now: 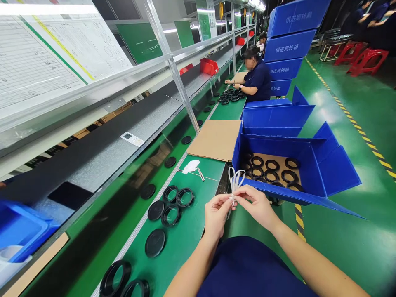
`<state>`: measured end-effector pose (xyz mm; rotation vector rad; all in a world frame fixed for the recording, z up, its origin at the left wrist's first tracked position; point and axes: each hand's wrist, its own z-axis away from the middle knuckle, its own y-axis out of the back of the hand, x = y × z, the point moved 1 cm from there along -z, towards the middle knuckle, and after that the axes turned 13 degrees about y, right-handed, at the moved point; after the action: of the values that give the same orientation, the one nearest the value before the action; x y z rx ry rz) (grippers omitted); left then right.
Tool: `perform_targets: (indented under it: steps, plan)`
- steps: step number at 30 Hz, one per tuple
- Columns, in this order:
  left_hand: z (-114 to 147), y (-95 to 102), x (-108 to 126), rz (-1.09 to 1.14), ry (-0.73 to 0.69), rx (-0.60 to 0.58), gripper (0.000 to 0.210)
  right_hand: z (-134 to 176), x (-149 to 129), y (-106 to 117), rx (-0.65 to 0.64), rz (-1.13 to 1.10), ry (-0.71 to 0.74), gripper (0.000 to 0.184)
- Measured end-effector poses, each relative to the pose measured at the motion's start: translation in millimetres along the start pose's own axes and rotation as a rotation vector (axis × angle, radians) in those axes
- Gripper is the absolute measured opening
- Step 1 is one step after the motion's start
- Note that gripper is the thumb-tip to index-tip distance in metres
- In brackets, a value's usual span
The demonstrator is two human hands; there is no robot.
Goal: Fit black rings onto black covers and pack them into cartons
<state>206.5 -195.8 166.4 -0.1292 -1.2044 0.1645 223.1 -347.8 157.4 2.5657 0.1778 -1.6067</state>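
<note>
Both hands meet in front of my body, just off the edge of the green workbench (198, 231). Between them is a white cord (236, 178), folded into several loops that stick up above my fingers. My left hand (217, 213) pinches the bundle at its gathered lower part. From the other side, the fingertips of my right hand (255, 206) are closed on the same spot. A short length of cord hangs below the fingers. On the bench to the left lie black rings (185, 197) and black round discs (155, 243).
A blue box (280, 144) holding black rings stands at the right. Cardboard sheets (216, 138), metal tweezers (201, 175) and a white scrap (191, 166) lie ahead. Discs rest along a green conveyor belt (136, 210). A phone (70, 195) is on the shelf. A co-worker (258, 78) sits farther along.
</note>
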Motion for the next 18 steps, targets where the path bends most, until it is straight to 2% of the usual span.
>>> perform_targets:
  steps: [7, 13, 15, 18]
  plan:
    - [1, -3.5, -4, 0.012, -0.047, 0.081, 0.026, 0, 5, -8, -0.021, -0.123, -0.073, 0.013]
    - [1, -0.4, -13, -0.014, -0.032, 0.072, 0.030, 1, 2, -7, -0.060, -0.068, -0.064, 0.011]
    - [1, 1.8, -13, -0.017, -0.018, 0.067, 0.031, 1, -2, -6, -0.075, 0.010, -0.011, 0.009]
    - [2, 4.5, -11, 0.005, 0.011, 0.064, 0.032, 0, -9, -6, -0.051, 0.181, 0.190, 0.009]
